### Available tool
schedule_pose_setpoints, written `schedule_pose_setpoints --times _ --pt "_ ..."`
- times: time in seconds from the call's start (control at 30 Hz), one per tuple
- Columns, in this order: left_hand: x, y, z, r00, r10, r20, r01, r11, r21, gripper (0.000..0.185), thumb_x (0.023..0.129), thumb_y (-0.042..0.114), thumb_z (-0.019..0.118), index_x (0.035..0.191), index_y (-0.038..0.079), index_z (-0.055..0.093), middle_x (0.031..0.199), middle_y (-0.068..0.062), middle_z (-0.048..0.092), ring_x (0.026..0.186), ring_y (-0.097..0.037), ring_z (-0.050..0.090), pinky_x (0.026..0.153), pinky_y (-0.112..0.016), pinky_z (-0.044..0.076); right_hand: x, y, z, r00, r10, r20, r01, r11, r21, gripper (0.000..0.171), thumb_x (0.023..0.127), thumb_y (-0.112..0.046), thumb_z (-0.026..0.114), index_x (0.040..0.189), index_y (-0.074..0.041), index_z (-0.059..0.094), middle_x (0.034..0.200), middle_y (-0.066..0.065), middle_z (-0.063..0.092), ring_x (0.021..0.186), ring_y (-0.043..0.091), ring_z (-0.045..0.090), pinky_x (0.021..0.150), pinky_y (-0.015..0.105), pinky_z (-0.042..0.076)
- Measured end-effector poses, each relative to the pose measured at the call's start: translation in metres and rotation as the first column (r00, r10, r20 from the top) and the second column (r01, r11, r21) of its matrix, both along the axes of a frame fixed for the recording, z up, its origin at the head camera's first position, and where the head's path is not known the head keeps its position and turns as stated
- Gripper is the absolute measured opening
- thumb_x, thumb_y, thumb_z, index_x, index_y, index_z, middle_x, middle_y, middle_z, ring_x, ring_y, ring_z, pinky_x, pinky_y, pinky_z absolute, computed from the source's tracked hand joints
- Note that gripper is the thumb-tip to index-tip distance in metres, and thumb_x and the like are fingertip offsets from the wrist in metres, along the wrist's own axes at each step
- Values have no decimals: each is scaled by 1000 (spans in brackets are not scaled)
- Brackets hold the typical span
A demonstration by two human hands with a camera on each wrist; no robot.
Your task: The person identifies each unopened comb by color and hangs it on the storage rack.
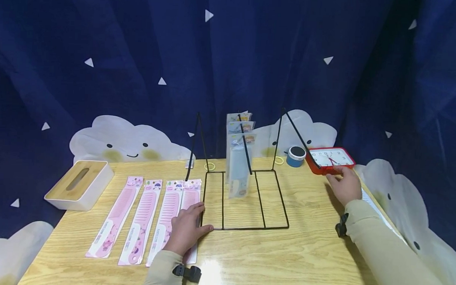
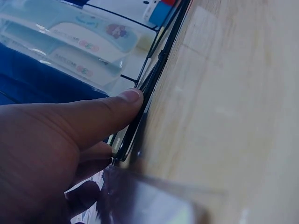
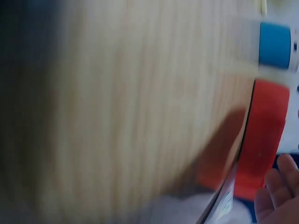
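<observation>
Left hand (image 1: 185, 231): fingers flat and relaxed, resting on the packaged pink comb (image 1: 189, 208) nearest the wire rack (image 1: 245, 199), thumb (image 2: 126, 105) stretched against the rack's black base wire. Nothing gripped. Comb noted as pink plastic, long and narrow, sealed in clear wrap with a printed card at the top; lying flat on the desk (image 1: 303, 254), last to the right in a row of four like packs (image 1: 142, 217), touching the rack's left edge.

Right hand (image 1: 345, 186): fingers loosely extended, tips at the front edge of the red clock (image 1: 330, 160) near the desk's far right corner. Touching or just short of it: cannot tell; wrist view blurred.

Rack: thin black wire, rectangular base with uprights, carrying hung packs of blue combs (image 1: 239, 159) on its centre peg.

Beside the clock, a small blue and black cylinder (image 1: 296, 156). White tissue box with wooden lid (image 1: 79, 184) at far left. Navy curtain with clouds behind.
</observation>
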State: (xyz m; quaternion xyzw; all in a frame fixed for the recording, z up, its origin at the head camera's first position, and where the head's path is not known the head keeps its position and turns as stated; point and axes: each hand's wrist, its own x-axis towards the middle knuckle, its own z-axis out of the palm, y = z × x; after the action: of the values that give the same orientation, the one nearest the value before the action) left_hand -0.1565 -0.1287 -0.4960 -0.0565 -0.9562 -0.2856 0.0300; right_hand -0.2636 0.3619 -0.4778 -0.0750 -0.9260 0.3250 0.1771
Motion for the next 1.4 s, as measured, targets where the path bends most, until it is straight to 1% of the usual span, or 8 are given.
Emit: schedule_pose_setpoints --times 0.2,0.4,0.5,0.73,0.9,1.0,1.2,1.4 --pt "0 0 0 1000 0 -1 0 1000 6 70 78 37 85 135 5 62 145 -5 56 112 -29 53 82 -48 34 2 24 1 979 -127 160 119 991 58 67 92 -27 64 143 11 41 134 39 46 121 54 46 98 63 36" --pt "0 0 0 1000 4 -1 -4 1000 -6 69 78 37 85 135 6 63 145 -4 56 112 -29 54 81 -47 35 5 37 3 870 -233 434 190 972 141 82 89 -33 59 149 9 23 142 40 36 124 55 40 95 67 31" --pt "0 0 1 1000 1 -2 -1 1000 -4 69 78 37 85 135 6 63 145 -4 56 111 -29 54 81 -47 35 5 43 3 851 -247 464 180 966 183 81 88 -34 61 148 9 26 140 41 37 121 56 41 95 67 33" --pt "0 0 1 1000 2 0 -2 1000 -2 69 78 38 85 135 6 62 145 -4 56 113 -29 53 82 -48 35 8 49 4 880 -158 447 33 961 275 75 87 -37 66 133 17 42 124 41 50 109 53 50 91 60 42" --pt "0 1 1 1000 -3 -4 3 1000 5 69 78 38 85 135 5 62 145 -5 56 113 -30 53 86 -51 35 11 41 2 929 -2 369 -50 990 132 45 94 -17 61 121 17 52 109 34 58 96 44 55 86 56 45" --pt "0 0 1 1000 -6 -15 6 1000 -1 69 78 38 85 135 5 62 144 -5 56 113 -31 54 84 -51 36 13 32 3 952 82 295 -115 989 96 33 94 -11 61 113 15 55 101 28 59 89 39 55 79 51 45" --pt "0 0 1 1000 5 -21 -5 1000 -15 69 77 38 85 133 5 63 144 -6 57 115 -33 55 82 -51 36 16 10 12 964 194 184 -210 975 70 22 94 -9 61 106 10 58 101 26 60 90 38 54 78 46 42" --pt "0 0 -1 1000 3 -9 -4 1000 -10 69 78 39 85 135 6 63 145 -5 56 115 -32 55 82 -51 36 26 -25 36 966 240 100 -241 971 0 13 95 -9 61 103 2 60 100 18 62 84 28 52 74 36 39"
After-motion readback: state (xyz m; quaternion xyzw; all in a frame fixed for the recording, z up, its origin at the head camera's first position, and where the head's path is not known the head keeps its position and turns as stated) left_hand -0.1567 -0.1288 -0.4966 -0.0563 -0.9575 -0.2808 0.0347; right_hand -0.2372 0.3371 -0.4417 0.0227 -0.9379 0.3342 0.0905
